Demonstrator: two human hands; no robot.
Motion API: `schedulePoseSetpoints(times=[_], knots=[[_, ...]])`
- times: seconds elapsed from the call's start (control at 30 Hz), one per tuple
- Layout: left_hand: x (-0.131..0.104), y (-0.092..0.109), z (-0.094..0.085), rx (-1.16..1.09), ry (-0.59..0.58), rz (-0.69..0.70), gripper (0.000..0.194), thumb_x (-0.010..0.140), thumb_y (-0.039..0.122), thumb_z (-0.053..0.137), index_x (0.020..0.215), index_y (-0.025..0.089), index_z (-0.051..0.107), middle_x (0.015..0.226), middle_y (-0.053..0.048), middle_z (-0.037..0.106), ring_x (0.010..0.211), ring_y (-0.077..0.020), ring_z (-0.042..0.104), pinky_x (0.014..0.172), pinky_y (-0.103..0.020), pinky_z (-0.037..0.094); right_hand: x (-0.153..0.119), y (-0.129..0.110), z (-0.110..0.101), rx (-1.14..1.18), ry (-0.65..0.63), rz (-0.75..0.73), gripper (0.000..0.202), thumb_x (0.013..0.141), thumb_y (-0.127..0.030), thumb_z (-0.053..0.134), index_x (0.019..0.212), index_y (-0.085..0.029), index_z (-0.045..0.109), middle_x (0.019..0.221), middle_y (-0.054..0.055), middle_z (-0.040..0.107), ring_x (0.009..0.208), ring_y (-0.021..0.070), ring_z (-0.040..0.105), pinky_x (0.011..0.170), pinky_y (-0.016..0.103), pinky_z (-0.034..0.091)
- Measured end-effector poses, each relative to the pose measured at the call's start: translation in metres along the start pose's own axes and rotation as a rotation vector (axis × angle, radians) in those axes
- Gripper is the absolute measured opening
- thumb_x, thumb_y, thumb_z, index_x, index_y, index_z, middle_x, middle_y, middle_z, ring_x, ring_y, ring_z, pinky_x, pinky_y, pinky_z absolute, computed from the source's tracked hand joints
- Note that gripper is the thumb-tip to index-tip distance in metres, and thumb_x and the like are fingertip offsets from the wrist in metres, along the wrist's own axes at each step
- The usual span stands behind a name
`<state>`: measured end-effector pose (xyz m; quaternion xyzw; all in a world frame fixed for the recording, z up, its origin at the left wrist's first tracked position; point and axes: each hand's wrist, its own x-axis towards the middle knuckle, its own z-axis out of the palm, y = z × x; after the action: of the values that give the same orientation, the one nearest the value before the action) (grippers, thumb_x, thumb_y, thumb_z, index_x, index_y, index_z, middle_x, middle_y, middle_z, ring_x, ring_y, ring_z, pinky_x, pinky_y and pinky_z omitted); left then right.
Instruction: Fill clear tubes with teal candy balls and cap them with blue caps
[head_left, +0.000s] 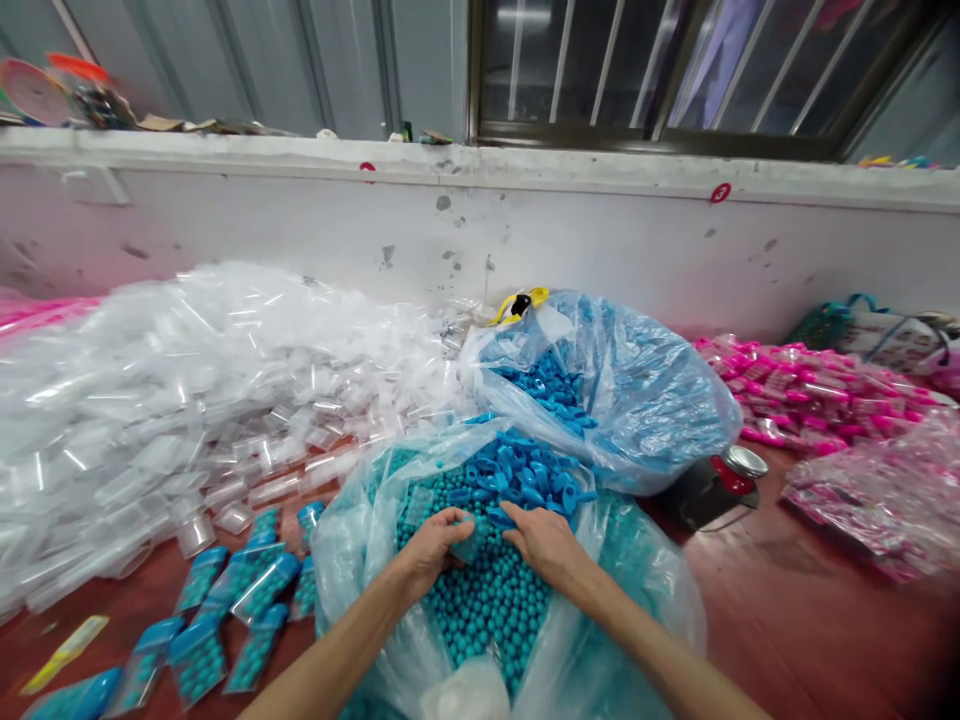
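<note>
Small clear container [469,547] over loose round teal beads [491,605], blue plastic caps [521,470] heaped just beyond

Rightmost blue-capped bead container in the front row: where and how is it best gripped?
Probably the long edges of the clear container, from above its near end: it lies flat, blue cap pointing away, red surface showing beside it.

The beads [487,600] before me are smooth plastic with a soft shine, the caps [529,475] glossier plastic. Thin, crinkled plastic makes the bag [649,580]; my container [466,545] seems clear plastic, though blurred.
</note>
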<state>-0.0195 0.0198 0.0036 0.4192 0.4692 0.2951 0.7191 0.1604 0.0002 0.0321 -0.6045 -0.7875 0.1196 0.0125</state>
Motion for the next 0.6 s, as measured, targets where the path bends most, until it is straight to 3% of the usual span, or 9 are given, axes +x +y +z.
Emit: schedulePoseSetpoints(times=[0.13,0.27,0.43,0.6], knots=[[-0.002,-0.001,0.004,-0.04,-0.012,0.063,0.039,0.055,0.042,0.07,0.071,0.016,0.046,0.058,0.003,0.053,0.052,-0.0082,0.048,0.051,-0.02,0.033,0.002,-0.003,0.004,0.205,0.082,-0.043,0.043,0.083,-0.022,0.042,0.126,-0.019,0.042,0.112,0.009,0.06,0.103,0.0208,0.054,0.084,0.03,0.041],[-0.006,-0.004,0.004,-0.061,-0.069,0.042,0.04,0.063,0.048,0.063,0.08,0.018,0.042,0.063,0.001,0.057,0.049,-0.0108,0.054,0.041,-0.019,0.031,0.0,-0.006,0.012,0.384,0.098,-0.141,0.044,0.087,-0.026,0.034,0.13,-0.017,0.038,0.114,0.011,0.057,0.102,0.0201,0.054,0.084,0.03,0.042],[-0.008,-0.009,0.007,-0.08,-0.116,0.08,0.047,0.061,0.048,0.065,0.088,0.018,0.042,0.064,0.004,0.054,0.043,-0.0098,0.054,0.034,-0.017,0.033,-0.001,-0.012,0.014,0.517,0.23,-0.194,0.034,0.086,-0.022,0.035,0.11,-0.017,0.058,0.094,0.009,0.064,0.088,0.0195,0.058,0.078,0.031,0.044],[-0.014,-0.008,0.014,-0.088,-0.112,0.137,0.06,0.063,0.045,0.064,0.109,0.019,0.038,0.073,0.002,0.055,0.045,-0.0096,0.055,0.033,-0.017,0.037,-0.002,-0.018,0.012,0.833,0.252,-0.062,0.028,0.084,-0.026,0.04,0.1,-0.017,0.061,0.061,0.0,0.058,0.058,0.0138,0.056,0.056,0.024,0.045]])
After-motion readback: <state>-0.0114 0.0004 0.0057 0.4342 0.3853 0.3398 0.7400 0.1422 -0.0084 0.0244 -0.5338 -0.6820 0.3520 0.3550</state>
